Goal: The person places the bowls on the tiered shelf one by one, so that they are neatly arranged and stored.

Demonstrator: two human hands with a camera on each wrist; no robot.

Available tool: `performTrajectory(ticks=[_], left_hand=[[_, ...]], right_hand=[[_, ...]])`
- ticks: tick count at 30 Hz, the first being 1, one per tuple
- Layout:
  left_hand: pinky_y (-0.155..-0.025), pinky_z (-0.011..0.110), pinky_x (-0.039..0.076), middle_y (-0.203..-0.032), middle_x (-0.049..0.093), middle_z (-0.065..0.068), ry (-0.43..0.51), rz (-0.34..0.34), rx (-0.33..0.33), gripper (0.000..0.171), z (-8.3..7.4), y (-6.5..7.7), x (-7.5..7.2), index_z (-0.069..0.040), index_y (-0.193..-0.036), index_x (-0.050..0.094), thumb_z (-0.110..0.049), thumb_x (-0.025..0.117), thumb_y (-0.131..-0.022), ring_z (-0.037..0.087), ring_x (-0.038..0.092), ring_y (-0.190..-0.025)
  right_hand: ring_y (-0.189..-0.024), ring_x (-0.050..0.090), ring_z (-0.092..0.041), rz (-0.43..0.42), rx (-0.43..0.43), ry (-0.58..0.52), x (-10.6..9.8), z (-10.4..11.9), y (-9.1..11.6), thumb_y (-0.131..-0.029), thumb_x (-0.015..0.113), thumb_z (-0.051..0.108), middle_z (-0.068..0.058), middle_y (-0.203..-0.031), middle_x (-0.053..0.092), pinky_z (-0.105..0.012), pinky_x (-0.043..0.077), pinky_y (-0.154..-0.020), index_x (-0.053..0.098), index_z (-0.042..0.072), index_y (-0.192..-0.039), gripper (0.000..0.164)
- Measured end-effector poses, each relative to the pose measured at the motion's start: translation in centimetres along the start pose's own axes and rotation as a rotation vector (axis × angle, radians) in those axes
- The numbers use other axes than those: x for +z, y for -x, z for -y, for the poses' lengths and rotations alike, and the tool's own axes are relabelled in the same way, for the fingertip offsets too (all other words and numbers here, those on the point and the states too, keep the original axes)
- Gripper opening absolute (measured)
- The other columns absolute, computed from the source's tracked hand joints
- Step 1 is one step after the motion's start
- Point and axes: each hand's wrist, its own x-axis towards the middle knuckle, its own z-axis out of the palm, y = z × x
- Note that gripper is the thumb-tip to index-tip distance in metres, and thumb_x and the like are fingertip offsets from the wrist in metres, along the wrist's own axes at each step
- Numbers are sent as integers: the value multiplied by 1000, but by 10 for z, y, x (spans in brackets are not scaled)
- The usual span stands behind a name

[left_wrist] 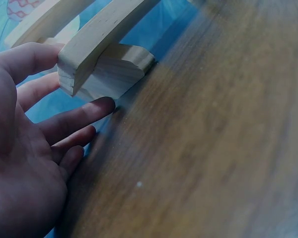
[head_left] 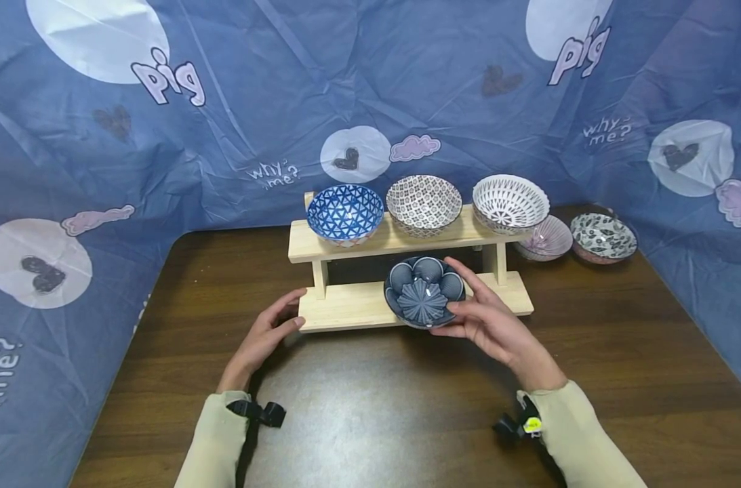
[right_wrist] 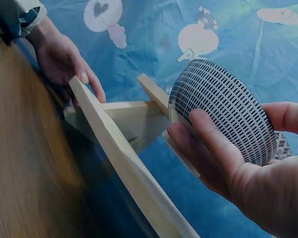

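My right hand [head_left: 492,325] grips a dark blue-grey bowl [head_left: 422,308] with a flower relief inside, fingers about its right side. In the right wrist view the bowl's outside [right_wrist: 223,111] shows dark dashes on white, and it is tilted. From the head it appears over the lower board of a two-tier wooden display stand [head_left: 346,308]; whether it touches cannot be told. At the stand's left end, my left hand [head_left: 266,335] touches the lower board with thumb and index fingertips. Its other fingers are loosely extended in the left wrist view.
On the upper board stand a blue triangle-patterned bowl [head_left: 346,213], a brown-patterned bowl [head_left: 424,205] and a black-and-white bowl [head_left: 510,203]. Behind the stand's right end, a pink bowl [head_left: 547,238] and a leaf-patterned bowl [head_left: 603,237] rest on the brown table [head_left: 376,420]. Blue printed cloth [head_left: 254,122] hangs around.
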Motion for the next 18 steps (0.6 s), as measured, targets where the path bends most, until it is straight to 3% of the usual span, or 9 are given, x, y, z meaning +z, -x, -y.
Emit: performTrajectory(ticks=[9,18], left_hand=[[-90,22,46,-136,58,24,13,1,2,54,-2,0,0,-11,-148,47,-14,62,-97,5,56,-110],[-90,22,46,-136,58,25,2,0,6,53,0,0,-1,-10,-148,46,-13,62,-97,7,56,-111]], right_hand=[[-105,68,-21,-4,22,-9,17,-9,-13,-97,38,-11,-19,-164,4,-43,58,-86,8,29,-162,81],[-103,70,-21,7,25,-17,28,-18,-23,-97,39,-10,-29,-161,11,-43,58,-86,10,29,-161,81]])
